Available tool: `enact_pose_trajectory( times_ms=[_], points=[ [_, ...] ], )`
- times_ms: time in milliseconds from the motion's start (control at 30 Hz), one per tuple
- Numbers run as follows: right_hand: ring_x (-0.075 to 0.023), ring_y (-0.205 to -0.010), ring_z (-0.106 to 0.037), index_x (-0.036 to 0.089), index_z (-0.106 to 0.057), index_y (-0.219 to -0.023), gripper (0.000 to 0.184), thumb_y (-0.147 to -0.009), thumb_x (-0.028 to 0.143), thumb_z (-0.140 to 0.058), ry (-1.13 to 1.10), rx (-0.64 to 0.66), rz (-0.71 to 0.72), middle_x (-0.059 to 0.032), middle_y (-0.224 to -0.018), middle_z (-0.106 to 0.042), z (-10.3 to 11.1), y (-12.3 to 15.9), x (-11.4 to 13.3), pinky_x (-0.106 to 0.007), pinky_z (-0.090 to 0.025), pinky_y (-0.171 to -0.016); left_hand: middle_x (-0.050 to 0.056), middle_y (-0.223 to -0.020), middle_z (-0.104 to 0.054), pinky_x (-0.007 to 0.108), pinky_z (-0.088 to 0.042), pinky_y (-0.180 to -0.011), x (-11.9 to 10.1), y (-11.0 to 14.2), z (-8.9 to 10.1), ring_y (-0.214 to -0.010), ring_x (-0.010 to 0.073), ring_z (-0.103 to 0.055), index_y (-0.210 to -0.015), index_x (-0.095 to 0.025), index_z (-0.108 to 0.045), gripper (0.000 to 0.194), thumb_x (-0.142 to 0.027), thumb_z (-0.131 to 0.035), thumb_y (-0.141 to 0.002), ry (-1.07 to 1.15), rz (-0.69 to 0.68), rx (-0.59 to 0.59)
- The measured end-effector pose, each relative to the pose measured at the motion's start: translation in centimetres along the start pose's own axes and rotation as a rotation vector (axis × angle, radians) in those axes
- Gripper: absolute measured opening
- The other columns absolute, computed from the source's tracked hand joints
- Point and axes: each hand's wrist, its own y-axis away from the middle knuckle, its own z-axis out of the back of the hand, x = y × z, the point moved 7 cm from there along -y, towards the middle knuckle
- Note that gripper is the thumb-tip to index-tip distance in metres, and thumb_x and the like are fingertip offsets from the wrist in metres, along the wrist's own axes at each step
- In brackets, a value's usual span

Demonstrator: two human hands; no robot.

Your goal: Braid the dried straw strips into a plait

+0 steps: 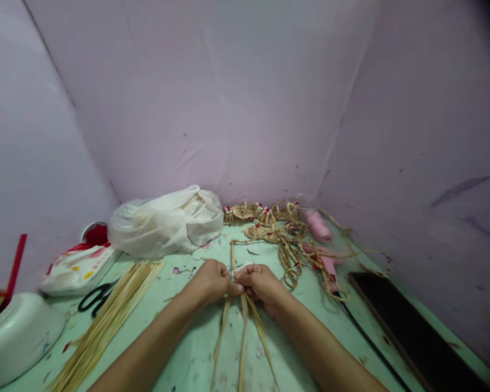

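Three straw strands (244,337) run down from my hands toward the near edge. Above my fingers they join a narrow braid (233,251), which leads up and to the right toward a tangle of braided straw cord (292,256). My left hand (213,280) pinches the straw from the left, its fingers closed. From the right, my right hand (258,283) grips the same place, thumb and forefinger pressed together. The two hands almost touch at the fingertips. Which strand lies in which hand is partly hidden by the fingers.
A bundle of loose straw (110,321) and black scissors (96,298) lie left. Behind are a white plastic bag (167,223), a wipes packet (79,269) and a white bowl (20,337). Right are pink thread (318,225), a pink corded tool (329,269) and a dark flat slab (412,326).
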Motion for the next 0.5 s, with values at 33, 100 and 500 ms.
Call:
enact_pose_trajectory(
  times_ms=[33, 100, 500],
  points=[
    [-0.0025, -0.029, -0.022, 0.014, -0.047, -0.049, 0.007, -0.055, 0.014, -0.051, -0.012, -0.005, -0.003, 0.0077, -0.030, -0.034, 0.0, 0.0, 0.0, -0.018, -0.012, -0.034, -0.008, -0.034, -0.036, 0.018, -0.017, -0.034, 0.2, 0.1, -0.1, -0.031, 0.0050, -0.030, -0.061, -0.016, -0.050, 0.020, -0.024, -0.063, -0.048, 0.057, 0.038, 0.038],
    [-0.0027, -0.030, -0.024, 0.014, -0.048, -0.051, 0.006, -0.056, 0.015, -0.053, -0.031, -0.018, -0.010, 0.0073, -0.031, -0.036, 0.0, 0.1, 0.0, -0.018, -0.013, -0.035, -0.006, -0.039, -0.045, 0.017, -0.017, -0.032, 0.4, 0.5, -0.5, -0.030, 0.0060, -0.033, -0.079, -0.016, -0.053, 0.028, -0.022, -0.060, -0.052, 0.205, 0.126, 0.124],
    [-0.0034, -0.035, -0.027, 0.012, -0.052, -0.051, 0.013, -0.060, 0.022, -0.055, 0.040, 0.108, 0.101, 0.0056, -0.037, -0.039, -0.1, 0.3, 0.8, -0.018, -0.016, -0.037, -0.002, -0.038, -0.046, 0.017, -0.023, -0.028, 0.2, 0.6, -1.1, -0.028, 0.0064, -0.037, -0.056, -0.009, -0.058, 0.010, -0.017, -0.051, -0.053, 0.417, 0.134, 0.211]
  ],
)
